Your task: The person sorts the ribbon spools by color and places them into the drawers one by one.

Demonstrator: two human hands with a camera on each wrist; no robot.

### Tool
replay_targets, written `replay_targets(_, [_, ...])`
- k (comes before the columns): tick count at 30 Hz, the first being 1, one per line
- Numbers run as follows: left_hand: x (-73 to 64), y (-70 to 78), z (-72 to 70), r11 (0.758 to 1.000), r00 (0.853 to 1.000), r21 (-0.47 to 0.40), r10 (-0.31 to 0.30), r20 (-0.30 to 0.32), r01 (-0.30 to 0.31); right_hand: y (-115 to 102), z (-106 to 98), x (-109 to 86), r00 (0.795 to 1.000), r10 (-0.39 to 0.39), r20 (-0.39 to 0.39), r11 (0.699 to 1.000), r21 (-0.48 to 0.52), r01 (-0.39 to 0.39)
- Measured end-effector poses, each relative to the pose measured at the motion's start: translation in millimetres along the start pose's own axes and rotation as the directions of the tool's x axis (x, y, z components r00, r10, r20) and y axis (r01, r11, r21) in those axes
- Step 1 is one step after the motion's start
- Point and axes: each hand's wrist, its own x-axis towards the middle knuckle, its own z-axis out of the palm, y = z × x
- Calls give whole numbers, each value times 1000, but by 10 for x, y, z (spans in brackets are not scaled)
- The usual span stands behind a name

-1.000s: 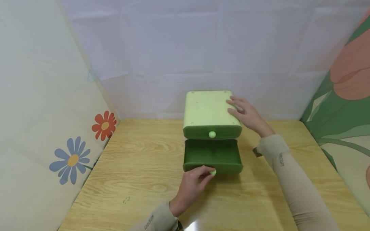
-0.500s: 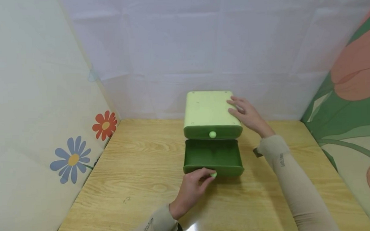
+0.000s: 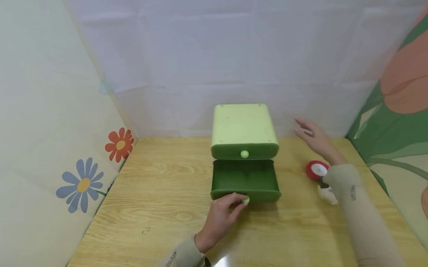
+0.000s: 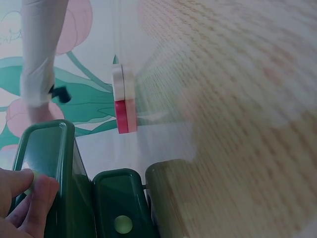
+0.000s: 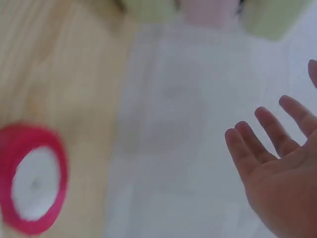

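A pale green desktop drawer box (image 3: 243, 124) with dark green fronts stands on the table. Its lower drawer (image 3: 244, 177) is pulled out, with nothing visible inside; the upper drawer (image 3: 223, 152) is closed. My left hand (image 3: 220, 217) pinches the round light green knob (image 3: 246, 200) of the lower drawer between thumb and fingers, as the left wrist view also shows. To the right of the box, my right hand (image 3: 317, 141) hangs in the air with fingers spread, holding nothing. Below it lies a red roll (image 3: 318, 170) with a white round centre, like a ribbon spool.
A white roll (image 3: 327, 195) lies beside the red one, partly hidden by the right sleeve. Behind the box hangs a white cloth (image 3: 197, 63). Flower-printed panels (image 3: 29, 116) bound the sides of the wooden table (image 3: 159, 198).
My right hand has left the box top and moved right, uncovering the red and white rolls. The lower drawer came out slightly at first; my left hand keeps its pinch on the knob.
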Motion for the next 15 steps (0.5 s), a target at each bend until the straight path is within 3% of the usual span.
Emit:
replay_targets(4, [5,10,-5,1000,1000,0,-1,-3,1,313,-109,-217,995,84,51,993,-88,-79])
replay_targets(9, [7,-2,-3,1000,1000,14,-1,-2,1,644,-156,-460,968,210,135,963,-202,-181])
replay_targets(15, [-4,-23,10,1000,1000,19,-2,4,2,886,-103,-637,935,277,221,931,-301,-205])
